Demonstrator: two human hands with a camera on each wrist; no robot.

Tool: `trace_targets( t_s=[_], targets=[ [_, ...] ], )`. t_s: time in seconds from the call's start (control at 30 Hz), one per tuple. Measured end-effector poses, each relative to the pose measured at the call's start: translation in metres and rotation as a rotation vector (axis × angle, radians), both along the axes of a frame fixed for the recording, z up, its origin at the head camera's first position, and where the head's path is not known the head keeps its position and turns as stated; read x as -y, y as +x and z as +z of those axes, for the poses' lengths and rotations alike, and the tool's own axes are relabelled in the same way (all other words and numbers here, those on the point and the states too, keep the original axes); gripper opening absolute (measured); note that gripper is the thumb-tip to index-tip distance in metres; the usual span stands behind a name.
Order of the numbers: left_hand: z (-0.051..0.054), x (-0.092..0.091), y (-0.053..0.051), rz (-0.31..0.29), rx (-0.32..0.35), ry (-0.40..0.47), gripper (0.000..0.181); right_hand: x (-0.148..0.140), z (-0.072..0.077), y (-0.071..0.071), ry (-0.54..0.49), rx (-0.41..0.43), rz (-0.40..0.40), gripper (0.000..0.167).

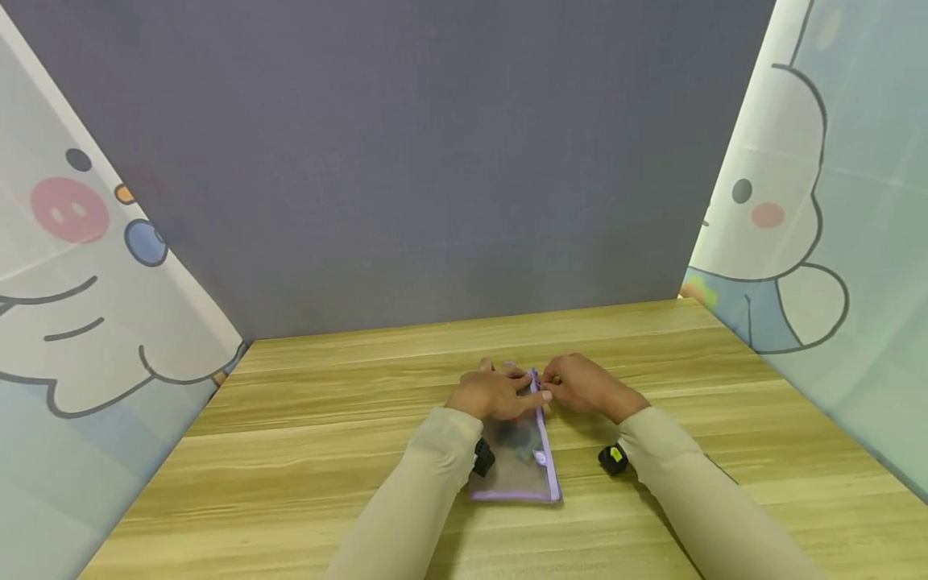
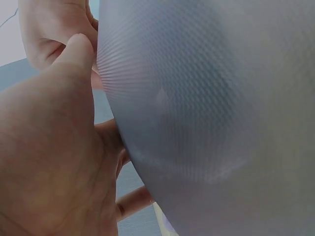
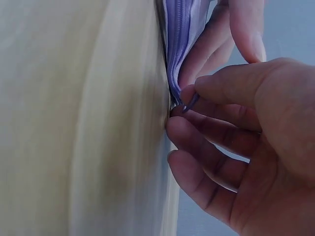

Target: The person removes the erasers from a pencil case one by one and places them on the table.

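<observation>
A see-through mesh zip pouch (image 1: 500, 481) with purple edging lies on the table, its purple zipper (image 3: 178, 34) along the right side. Something dark and greenish shows dimly through the mesh; its kind is unclear. My left hand (image 1: 496, 393) rests across the far part of the pouch with fingers spread, its thumb reaching toward the zipper edge. At the far end of the zipper, my right hand (image 1: 583, 383) pinches the small purple zipper pull (image 3: 191, 103) between thumb and index finger. The mesh fills much of the left wrist view and hides some of the left fingers.
The pouch lies on a wood-grain table (image 1: 326, 451). Behind the table stands a dark grey panel (image 1: 435, 177). Cartoon-printed curtains (image 1: 768, 177) hang on both sides. A black wrist device (image 1: 613, 459) sits by the right sleeve.
</observation>
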State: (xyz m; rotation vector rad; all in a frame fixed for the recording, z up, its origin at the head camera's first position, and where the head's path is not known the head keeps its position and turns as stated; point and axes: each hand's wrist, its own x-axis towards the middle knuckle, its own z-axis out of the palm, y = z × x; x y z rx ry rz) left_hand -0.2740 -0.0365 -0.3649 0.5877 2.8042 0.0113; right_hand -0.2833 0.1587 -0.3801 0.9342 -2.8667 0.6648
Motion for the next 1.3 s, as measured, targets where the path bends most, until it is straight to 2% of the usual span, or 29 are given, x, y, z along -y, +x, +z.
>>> trace_targets(
  t_s=[0.2,0.47,0.6,0.7,0.83,0.97,1.3],
  targets=[
    [0.002,-0.001,0.0,-0.024,-0.004,-0.025,0.079,-0.001,0.001,0.003,-0.001,0.02,-0.006,0.012],
    [0.005,0.002,0.001,-0.023,0.0,-0.028,0.073,-0.007,0.002,0.011,-0.014,0.02,0.022,0.012],
    [0.005,0.002,-0.001,-0.035,-0.005,-0.035,0.065,-0.009,0.001,0.009,-0.028,0.043,0.011,0.012],
    [0.004,0.002,-0.002,-0.032,0.006,-0.032,0.069,-0.012,-0.002,0.008,-0.054,0.088,-0.002,0.012],
    [0.005,0.003,-0.002,-0.028,0.052,0.007,0.083,-0.016,-0.004,0.007,-0.091,0.135,-0.01,0.013],
    [0.011,0.006,-0.003,-0.037,0.125,0.054,0.089,-0.018,-0.004,0.007,-0.119,0.166,-0.028,0.012],
    [0.025,0.017,-0.009,-0.069,0.249,0.018,0.102,-0.016,-0.007,0.005,-0.162,0.196,-0.036,0.01]
  ],
)
